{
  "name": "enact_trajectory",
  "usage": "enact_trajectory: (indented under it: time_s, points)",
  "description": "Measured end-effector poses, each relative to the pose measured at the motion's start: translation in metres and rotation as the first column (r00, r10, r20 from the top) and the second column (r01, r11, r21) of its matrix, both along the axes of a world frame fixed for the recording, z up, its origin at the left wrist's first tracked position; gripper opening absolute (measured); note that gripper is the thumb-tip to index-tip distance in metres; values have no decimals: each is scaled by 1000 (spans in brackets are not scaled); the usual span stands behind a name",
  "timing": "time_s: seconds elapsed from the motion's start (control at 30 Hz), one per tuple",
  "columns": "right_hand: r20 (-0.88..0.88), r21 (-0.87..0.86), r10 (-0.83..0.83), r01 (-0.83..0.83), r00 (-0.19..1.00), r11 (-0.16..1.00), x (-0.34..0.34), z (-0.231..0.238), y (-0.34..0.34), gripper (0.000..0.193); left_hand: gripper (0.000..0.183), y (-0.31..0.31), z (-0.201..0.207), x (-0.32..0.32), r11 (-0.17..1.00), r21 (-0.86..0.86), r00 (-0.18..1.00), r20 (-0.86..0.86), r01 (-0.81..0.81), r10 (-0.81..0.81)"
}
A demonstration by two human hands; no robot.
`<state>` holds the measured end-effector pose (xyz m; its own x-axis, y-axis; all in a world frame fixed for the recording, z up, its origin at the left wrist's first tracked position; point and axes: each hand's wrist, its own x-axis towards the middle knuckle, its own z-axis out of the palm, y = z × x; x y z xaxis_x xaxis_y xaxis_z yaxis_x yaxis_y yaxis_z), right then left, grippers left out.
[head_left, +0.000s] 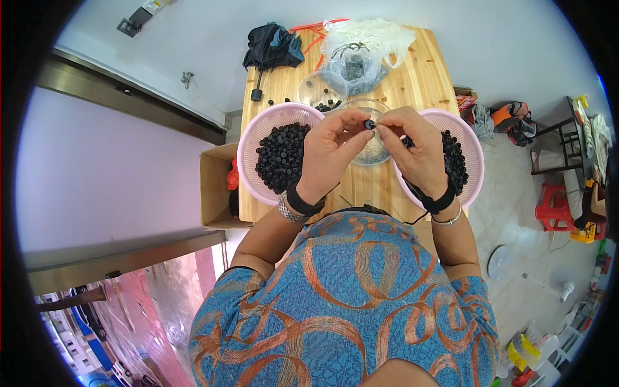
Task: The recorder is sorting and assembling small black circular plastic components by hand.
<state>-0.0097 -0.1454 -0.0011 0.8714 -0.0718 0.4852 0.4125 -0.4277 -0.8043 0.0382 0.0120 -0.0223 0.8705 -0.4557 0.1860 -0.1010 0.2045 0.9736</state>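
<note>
Centre of the frame: my left hand and my right hand meet fingertip to fingertip, and between them sits one small black round part. Both grips are closed on it, thumb and forefinger of each hand pinching it from either side; the remaining fingers curl loosely. I cannot tell from this view whether the part is one piece or two pressed together. It is held above a clear glass bowl, most of which my hands cover.

On each side of that bowl stands a pink perforated basket. The left basket, at centre left of the frame, holds a heap of black round parts like the one held; the right basket, at centre right, holds more of the same, partly hidden behind my right wrist. Each wrist wears a black strap and a metal bracelet.

Farther up the frame, a smaller clear bowl holds a few black parts, and a clear plastic bag lies just beyond it. A folded dark umbrella rests at the upper left corner of the wooden tabletop, with several loose black parts near its handle. A cardboard box stands on the floor against the tabletop's left edge.
</note>
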Motion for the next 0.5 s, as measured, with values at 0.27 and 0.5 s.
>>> enact_trajectory:
  time_s: [0.27, 0.5]
  points:
    - [107, -387, -60, 97, 992, 917, -11, 17, 2, 10, 22, 0, 14, -5, 960, 241, 924, 381, -140, 39]
    - [-102, -169, 1, -18, 995, 985, -14, 2, -11, 16, 18, -4, 8, -7, 996, -26, 996, -36, 80, -81]
